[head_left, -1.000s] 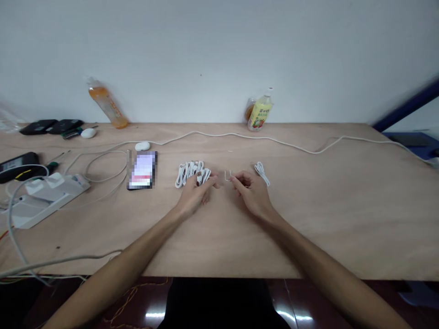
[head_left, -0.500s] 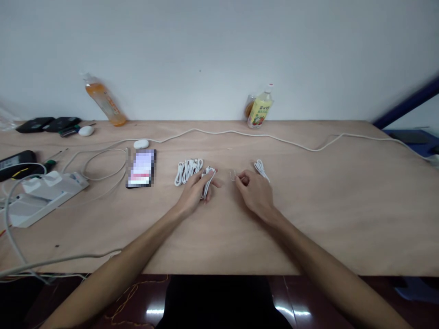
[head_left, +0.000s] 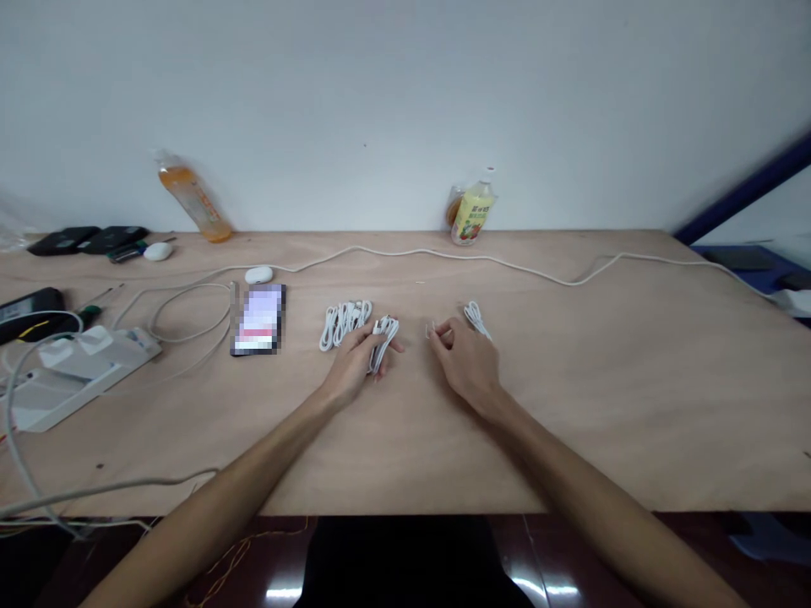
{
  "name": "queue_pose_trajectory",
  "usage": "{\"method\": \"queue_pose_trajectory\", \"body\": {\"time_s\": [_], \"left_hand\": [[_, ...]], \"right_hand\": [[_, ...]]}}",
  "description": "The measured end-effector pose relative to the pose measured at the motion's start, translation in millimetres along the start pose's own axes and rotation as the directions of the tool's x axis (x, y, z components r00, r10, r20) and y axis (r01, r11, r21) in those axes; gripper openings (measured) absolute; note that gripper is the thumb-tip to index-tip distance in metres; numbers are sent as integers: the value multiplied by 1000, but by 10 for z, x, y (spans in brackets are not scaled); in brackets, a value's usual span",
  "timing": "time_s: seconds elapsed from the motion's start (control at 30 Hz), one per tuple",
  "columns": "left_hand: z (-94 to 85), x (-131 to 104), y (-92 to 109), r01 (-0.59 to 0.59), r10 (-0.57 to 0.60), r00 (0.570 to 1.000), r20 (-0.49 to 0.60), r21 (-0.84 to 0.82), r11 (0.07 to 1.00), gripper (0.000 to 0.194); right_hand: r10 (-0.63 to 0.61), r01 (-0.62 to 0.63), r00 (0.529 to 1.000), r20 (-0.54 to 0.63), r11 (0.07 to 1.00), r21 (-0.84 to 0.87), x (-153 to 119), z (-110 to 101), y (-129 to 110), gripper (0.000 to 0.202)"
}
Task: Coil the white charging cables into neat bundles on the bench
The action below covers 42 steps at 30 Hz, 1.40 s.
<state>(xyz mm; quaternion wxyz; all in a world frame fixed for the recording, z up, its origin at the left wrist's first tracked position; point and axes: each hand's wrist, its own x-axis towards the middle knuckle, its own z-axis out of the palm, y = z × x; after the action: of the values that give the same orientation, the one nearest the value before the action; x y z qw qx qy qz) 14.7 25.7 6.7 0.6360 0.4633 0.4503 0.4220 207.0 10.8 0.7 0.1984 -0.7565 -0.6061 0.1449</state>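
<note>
Clock setting: 12 o'clock is taken toward the wall (head_left: 355, 101).
Left hand (head_left: 350, 361): narrowed; a held cable coil (head_left: 383, 339), white, is gripped between thumb and fingers. Whether the table (head_left: 634, 380) is touched by it cannot be told.
Right hand (head_left: 467, 359): thumb and forefinger are pinched on a thin white tie (head_left: 428, 330), seen at 3 o'clock of the held cable coil, apart from it.
Coil row (head_left: 342, 325): white coils are laid side by side, at 11 o'clock of the left hand; exact count cannot be told.
Lone coil (head_left: 475, 316): placed at 12 o'clock of the right hand, by which its near end is partly hidden.
Phone (head_left: 258, 319): laid at 10 o'clock of the left hand; its screen is pixelated.
Power strip (head_left: 89, 388): set at 9 o'clock, well apart.
</note>
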Motion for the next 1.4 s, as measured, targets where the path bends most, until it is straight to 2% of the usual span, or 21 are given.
{"method": "queue_pose_trajectory", "body": {"time_s": [0.17, 0.3, 0.37, 0.47, 0.57, 0.67, 0.8, 0.93, 1.03, 1.23, 1.4], "left_hand": [[3, 4, -6, -2, 3, 1000, 8, -52, 999, 49], [12, 4, 6, -21, 22, 1000, 7, -121, 992, 55], [17, 4, 14, -15, 18, 1000, 21, -152, 988, 54], [27, 2, 13, 11, 5, 996, 88, -185, 983, 56], [45, -10, -12, 36, -1, 985, 175, -199, 979, 60], [68, -32, -38, 62, -13, 976, 219, -219, 974, 61], [88, -59, -25, 113, -45, 963, 265, -248, 962, 58], [81, -70, -7, 98, -40, 974, 223, -258, 961, 52], [56, -57, -57, 89, -42, 980, 196, -242, 966, 51], [-6, -21, -142, -50, 67, 978, 199, -89, 995, 57], [-10, -54, -56, -143, 127, 963, 238, 52, 988, 61]], "right_hand": [[-4, 4, 999, -49, 1000, 0, -14, 14, 14, 29], [-63, 80, 994, -91, 979, 185, -3, 16, 56, 32], [-144, 159, 987, -67, 917, 365, -7, 21, 62, 33], [-292, 230, 956, -2, 746, 626, -37, 38, 35, 38], [-393, 219, 919, 42, 594, 774, -83, 67, -17, 38], [-415, 159, 906, 88, 525, 836, -110, 101, -48, 35], [-400, 156, 913, 75, 514, 843, -104, 129, -38, 35], [-300, 176, 954, 5, 573, 800, -102, 137, -22, 32], [-250, 198, 967, -57, 587, 785, -123, 139, -22, 34], [-350, 190, 937, 12, 537, 822, -162, 129, -45, 26], [-329, 149, 944, 41, 532, 833, -138, 124, -36, 29]]}}
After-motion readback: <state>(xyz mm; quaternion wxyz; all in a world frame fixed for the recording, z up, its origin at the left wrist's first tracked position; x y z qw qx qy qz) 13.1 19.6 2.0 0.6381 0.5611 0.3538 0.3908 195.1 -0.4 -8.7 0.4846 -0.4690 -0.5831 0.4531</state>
